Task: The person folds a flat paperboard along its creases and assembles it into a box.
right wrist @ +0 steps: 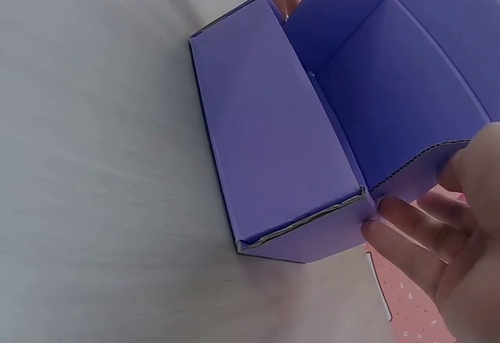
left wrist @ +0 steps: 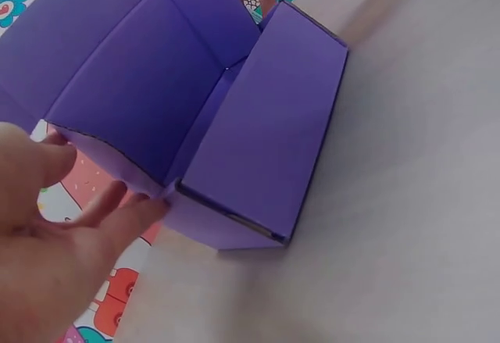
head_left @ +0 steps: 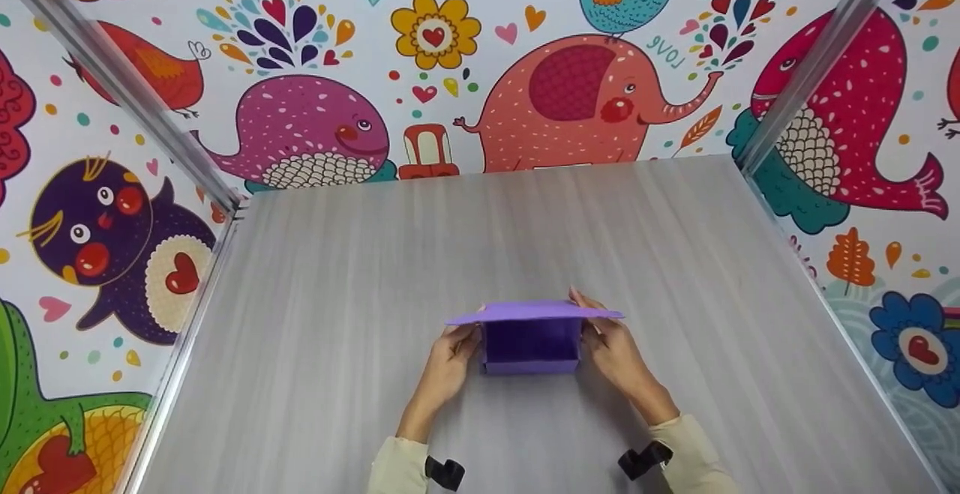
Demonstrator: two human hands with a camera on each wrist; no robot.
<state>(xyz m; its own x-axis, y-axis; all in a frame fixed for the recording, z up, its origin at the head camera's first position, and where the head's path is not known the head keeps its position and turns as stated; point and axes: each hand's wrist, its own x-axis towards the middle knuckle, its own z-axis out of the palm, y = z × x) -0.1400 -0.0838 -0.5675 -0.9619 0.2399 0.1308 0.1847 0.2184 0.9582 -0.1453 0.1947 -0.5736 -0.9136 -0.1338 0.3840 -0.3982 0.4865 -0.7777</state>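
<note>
A purple cardboard box (head_left: pixel 532 367) stands on the table with its lid (head_left: pixel 536 310) raised and its dark inside facing me. My left hand (head_left: pixel 444 366) holds the box's left side, just under the end of the lid. On the opposite side my right hand (head_left: pixel 619 353) grips it, a fingertip showing behind the lid. In the left wrist view, the left thumb and fingers are at a curved side flap (left wrist: pixel 109 155) and the box corner. The right wrist view has the right hand (right wrist: pixel 461 257) likewise at the other side flap (right wrist: pixel 426 167).
The grey wood-grain table (head_left: pixel 360 269) spreads around the box. Printed cartoon walls (head_left: pixel 442 104) rise at the back and sides, with metal posts (head_left: pixel 135 82) at the corners. A black band (head_left: pixel 445 471) is on each wrist.
</note>
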